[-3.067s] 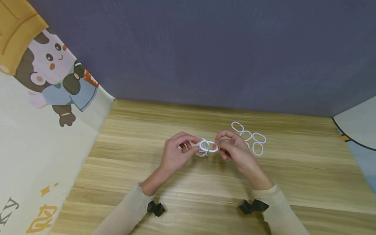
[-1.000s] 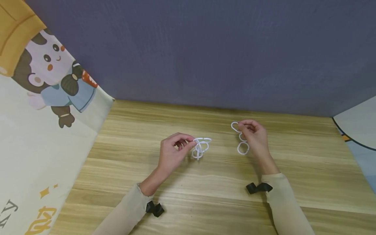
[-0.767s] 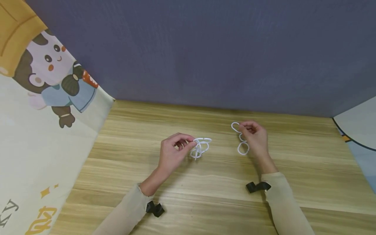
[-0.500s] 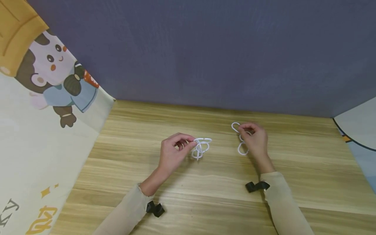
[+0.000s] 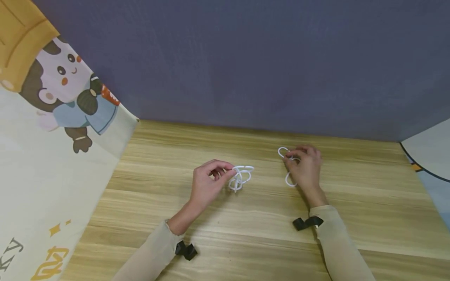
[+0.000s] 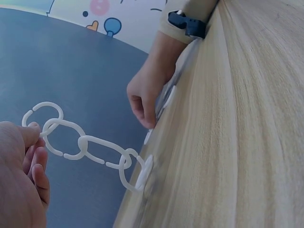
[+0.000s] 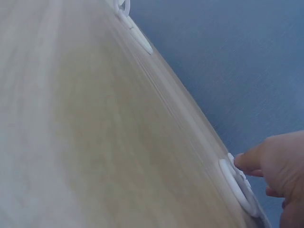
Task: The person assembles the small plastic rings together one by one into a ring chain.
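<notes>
Wooden table (image 5: pixel 218 242) is carrying links (image 7: pixel 233 185) under right hand (image 5: pixel 305 166), fingertips touching, grip unclear. Left hand (image 5: pixel 210 180) is pinching chain (image 6: pixel 105 142), drooping beside it. Probably handling light, stiff; I'd be pinching sides, avoiding gaps.

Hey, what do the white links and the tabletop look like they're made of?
White links: probably plastic, with a smooth, fairly matte finish; they're evenly white, rounded and molded-looking.

Tabletop: wood or wood-look laminate with a soft sheen; streaked grain shows, but the surface alone doesn't settle which.
</notes>
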A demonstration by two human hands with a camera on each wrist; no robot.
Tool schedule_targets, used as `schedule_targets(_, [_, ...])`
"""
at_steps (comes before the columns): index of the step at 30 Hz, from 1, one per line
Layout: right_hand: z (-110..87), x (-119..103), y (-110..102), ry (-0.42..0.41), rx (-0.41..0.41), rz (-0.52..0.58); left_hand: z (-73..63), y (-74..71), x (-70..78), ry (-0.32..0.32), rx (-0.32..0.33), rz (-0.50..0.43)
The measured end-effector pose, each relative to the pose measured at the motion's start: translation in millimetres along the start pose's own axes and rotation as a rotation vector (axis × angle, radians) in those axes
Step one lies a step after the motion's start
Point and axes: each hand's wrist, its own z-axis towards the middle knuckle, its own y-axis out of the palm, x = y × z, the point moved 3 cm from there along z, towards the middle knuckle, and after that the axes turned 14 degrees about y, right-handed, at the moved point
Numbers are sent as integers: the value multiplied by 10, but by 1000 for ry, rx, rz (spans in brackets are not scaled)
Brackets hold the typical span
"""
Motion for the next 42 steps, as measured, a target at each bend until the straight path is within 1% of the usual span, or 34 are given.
schedule_targets(3, [0,17,16,-1,-17,-9,-5,-2,-11,-6,-1,-4])
schedule_targets(8, [8,21,42,22,-55,-6,-11,-10,-15,-11,-4,-4])
schedule_targets(11, [4,18,50,12,-64,-6,-11,-13,-14,-12,-4,-5])
schedule_targets(17, [33,8,67,-45,-39,11,-4,6,-31,-25,-6,-7])
schedule_targets(20, [60,7,72,-37,-26,43,1,13,-46,-24,-4,-4])
schedule_targets(24, [91,7,70,15,-9,89,15,24,-56,-20,-1,5])
schedule_targets(28, [109,-20,49,48,36,145,27,31,-53,-19,1,11])
schedule_targets(31, [97,-50,20,77,69,212,25,26,-43,-20,-1,9])
schedule_targets(33, [84,-70,3,118,84,252,22,25,-39,-20,-3,7])
schedule_targets(38, [33,-129,-25,270,60,382,14,19,-30,-27,-9,2])
schedule_targets(42, [10,-182,-40,346,15,527,7,13,-23,-31,-11,-2])
